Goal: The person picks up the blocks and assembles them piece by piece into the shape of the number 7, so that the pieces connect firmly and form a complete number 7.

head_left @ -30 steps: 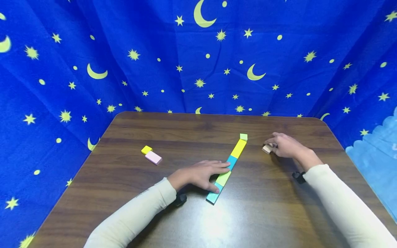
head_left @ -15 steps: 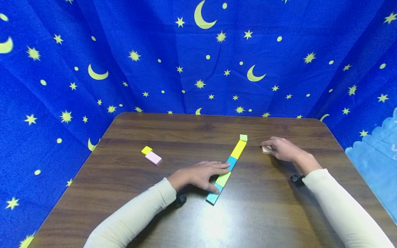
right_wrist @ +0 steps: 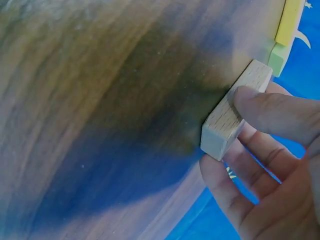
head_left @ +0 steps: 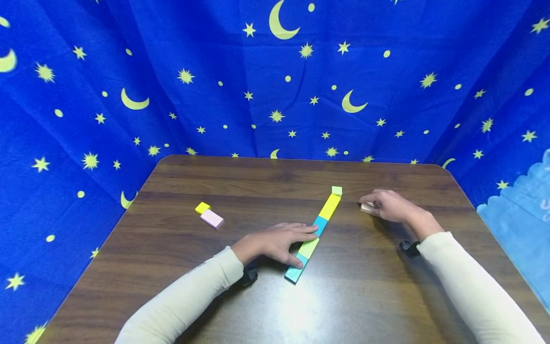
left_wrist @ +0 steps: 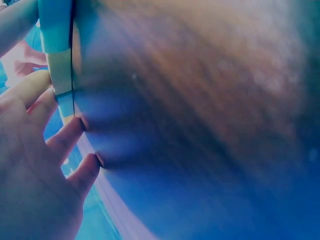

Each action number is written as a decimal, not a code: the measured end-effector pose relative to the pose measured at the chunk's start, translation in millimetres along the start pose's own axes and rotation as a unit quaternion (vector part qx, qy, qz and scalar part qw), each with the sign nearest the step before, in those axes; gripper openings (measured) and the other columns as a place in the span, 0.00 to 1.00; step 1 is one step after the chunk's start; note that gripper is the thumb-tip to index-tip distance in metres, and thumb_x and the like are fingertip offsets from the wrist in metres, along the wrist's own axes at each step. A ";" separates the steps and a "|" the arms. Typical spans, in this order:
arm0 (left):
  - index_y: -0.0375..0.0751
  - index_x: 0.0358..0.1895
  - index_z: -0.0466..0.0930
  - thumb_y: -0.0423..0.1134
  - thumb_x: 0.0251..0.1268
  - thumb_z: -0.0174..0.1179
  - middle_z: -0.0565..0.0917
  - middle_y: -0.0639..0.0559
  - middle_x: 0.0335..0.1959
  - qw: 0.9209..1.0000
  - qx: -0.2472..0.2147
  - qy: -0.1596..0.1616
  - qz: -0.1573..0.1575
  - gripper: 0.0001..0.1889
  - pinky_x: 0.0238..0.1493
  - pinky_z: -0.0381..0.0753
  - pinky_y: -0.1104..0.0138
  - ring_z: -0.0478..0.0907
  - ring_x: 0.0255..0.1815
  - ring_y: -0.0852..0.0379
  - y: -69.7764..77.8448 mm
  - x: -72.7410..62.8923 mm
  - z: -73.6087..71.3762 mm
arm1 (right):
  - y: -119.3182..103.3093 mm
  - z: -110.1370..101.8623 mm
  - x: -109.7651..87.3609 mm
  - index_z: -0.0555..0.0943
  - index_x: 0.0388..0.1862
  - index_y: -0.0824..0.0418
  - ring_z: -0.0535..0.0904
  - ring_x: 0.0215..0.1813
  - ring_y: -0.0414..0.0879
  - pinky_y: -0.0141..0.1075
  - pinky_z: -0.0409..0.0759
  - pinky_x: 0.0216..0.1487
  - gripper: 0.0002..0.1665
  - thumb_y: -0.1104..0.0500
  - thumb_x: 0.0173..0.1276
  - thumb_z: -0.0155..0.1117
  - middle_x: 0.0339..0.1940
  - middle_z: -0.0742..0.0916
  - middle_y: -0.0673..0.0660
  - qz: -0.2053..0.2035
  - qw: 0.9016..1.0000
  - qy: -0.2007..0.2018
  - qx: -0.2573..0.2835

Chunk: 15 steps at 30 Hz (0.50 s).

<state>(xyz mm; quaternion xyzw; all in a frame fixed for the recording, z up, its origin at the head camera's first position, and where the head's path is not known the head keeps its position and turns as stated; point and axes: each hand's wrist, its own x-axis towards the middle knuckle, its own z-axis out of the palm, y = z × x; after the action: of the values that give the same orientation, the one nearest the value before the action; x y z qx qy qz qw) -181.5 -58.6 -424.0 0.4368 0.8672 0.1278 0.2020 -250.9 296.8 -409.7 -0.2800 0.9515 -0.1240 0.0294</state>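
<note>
A slanting row of flat blocks runs over the tabletop: teal (head_left: pixel 293 274), light green (head_left: pixel 309 247), blue (head_left: pixel 321 222) and yellow (head_left: pixel 329 207). At its far end sits a small pale green block (head_left: pixel 337 191), turned slightly out of line. My left hand (head_left: pixel 280 242) lies spread along the row's left side, thumb at the teal block and fingertips at the blue one. To the right of the row, my right hand (head_left: pixel 392 206) pinches a plain wooden block (right_wrist: pixel 235 112) between thumb and fingers, close to the table surface.
On the left of the brown wooden table (head_left: pixel 150 258) a small yellow block (head_left: pixel 202 208) touches a pink block (head_left: pixel 212 219). A blue curtain (head_left: pixel 223 62) with moons and stars hangs behind the table's far edge. Both wrists wear black devices.
My right hand has shifted a little left toward the row with the wooden block, which has turned in its fingers. My left hand and the row have stayed in place.
</note>
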 end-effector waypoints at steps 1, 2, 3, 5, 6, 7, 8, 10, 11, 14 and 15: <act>0.57 0.78 0.57 0.58 0.63 0.63 0.50 0.63 0.82 1.000 0.002 0.000 0.000 0.41 0.81 0.53 0.48 0.48 0.84 0.53 -0.3 0.4 0.8 | 0.2 0.1 -0.5 0.84 0.56 0.61 0.78 0.36 0.45 0.41 0.78 0.39 0.23 0.69 0.60 0.67 0.38 0.86 0.57 0.006 1.000 -0.005 0.005; 0.57 0.78 0.57 0.58 0.63 0.63 0.49 0.63 0.82 1.000 0.003 -0.001 -0.001 0.41 0.81 0.53 0.48 0.48 0.84 0.53 -0.3 0.5 1.3 | 0.4 0.0 -0.7 0.84 0.56 0.61 0.79 0.38 0.46 0.42 0.78 0.40 0.23 0.70 0.61 0.66 0.40 0.86 0.58 0.009 1.000 -0.009 0.013; 0.57 0.78 0.57 0.58 0.63 0.63 0.49 0.63 0.82 1.000 0.004 -0.001 -0.002 0.41 0.81 0.53 0.49 0.48 0.84 0.53 -0.3 0.7 1.9 | 0.3 -0.2 -0.6 0.84 0.57 0.60 0.80 0.40 0.47 0.43 0.79 0.41 0.23 0.70 0.61 0.65 0.42 0.87 0.59 0.012 1.000 -0.011 0.020; 0.58 0.78 0.56 0.58 0.63 0.63 0.49 0.64 0.82 1.000 0.006 -0.002 -0.004 0.42 0.81 0.53 0.49 0.48 0.84 0.53 -0.5 1.2 3.0 | -0.7 -2.1 0.1 0.83 0.58 0.59 0.80 0.42 0.48 0.43 0.79 0.43 0.24 0.70 0.62 0.64 0.44 0.87 0.59 0.018 0.999 -0.014 0.036; 0.58 0.78 0.56 0.58 0.63 0.63 0.49 0.64 0.82 1.000 0.005 -0.002 -0.004 0.42 0.81 0.53 0.49 0.48 0.84 0.53 -0.5 1.3 3.0 | -1.2 -3.3 1.2 0.83 0.58 0.59 0.80 0.43 0.48 0.43 0.79 0.43 0.24 0.70 0.62 0.64 0.45 0.87 0.59 0.020 0.999 -0.014 0.042; 0.58 0.78 0.56 0.58 0.63 0.63 0.49 0.64 0.82 1.000 0.005 -0.002 -0.005 0.42 0.81 0.53 0.49 0.48 0.84 0.54 -0.4 1.2 2.9 | -1.6 -4.8 2.8 0.83 0.58 0.59 0.80 0.42 0.48 0.42 0.79 0.42 0.24 0.70 0.62 0.65 0.44 0.87 0.58 0.022 0.999 -0.013 0.047; 0.58 0.78 0.57 0.58 0.63 0.64 0.49 0.64 0.82 1.000 0.004 -0.002 -0.005 0.42 0.81 0.53 0.48 0.47 0.84 0.54 0.0 1.0 2.6 | -2.6 -6.7 4.8 0.83 0.58 0.59 0.80 0.42 0.48 0.41 0.79 0.42 0.24 0.70 0.62 0.65 0.44 0.87 0.58 0.022 0.998 -0.011 0.052; 0.58 0.78 0.57 0.58 0.63 0.64 0.50 0.64 0.82 1.000 0.001 -0.002 -0.005 0.41 0.81 0.53 0.48 0.48 0.84 0.54 0.2 1.0 2.1 | -5.3 -11.6 9.7 0.83 0.58 0.59 0.78 0.40 0.47 0.39 0.77 0.40 0.24 0.69 0.61 0.66 0.41 0.86 0.57 0.025 0.998 -0.012 0.058; 0.58 0.78 0.57 0.58 0.63 0.64 0.50 0.64 0.82 1.000 0.001 -0.002 -0.004 0.41 0.81 0.53 0.48 0.48 0.84 0.54 0.4 0.7 1.5 | -6.5 -14.0 12.6 0.83 0.58 0.60 0.78 0.40 0.47 0.38 0.77 0.40 0.24 0.69 0.61 0.66 0.41 0.86 0.57 0.025 0.998 -0.011 0.059; 0.58 0.78 0.56 0.58 0.64 0.63 0.49 0.64 0.82 1.000 -0.002 -0.004 -0.004 0.41 0.81 0.52 0.48 0.47 0.84 0.54 0.7 0.5 0.4 | -10.0 -21.4 21.7 0.82 0.59 0.60 0.78 0.41 0.47 0.38 0.77 0.41 0.25 0.68 0.62 0.67 0.43 0.87 0.58 0.029 0.998 -0.014 0.061; 0.58 0.78 0.56 0.58 0.64 0.63 0.49 0.64 0.82 1.000 -0.003 -0.004 -0.004 0.41 0.81 0.52 0.48 0.47 0.84 0.54 0.7 0.7 0.2 | -10.9 -23.7 24.6 0.82 0.60 0.60 0.78 0.41 0.47 0.39 0.77 0.41 0.24 0.67 0.62 0.66 0.43 0.87 0.58 0.032 0.997 -0.017 0.061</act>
<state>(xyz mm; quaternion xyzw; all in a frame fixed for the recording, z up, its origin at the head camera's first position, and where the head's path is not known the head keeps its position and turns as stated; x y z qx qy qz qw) -181.2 -57.6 -424.0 0.4332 0.8678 0.1276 0.2072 -268.8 279.8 -383.7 -0.2491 0.9501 -0.1759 0.0662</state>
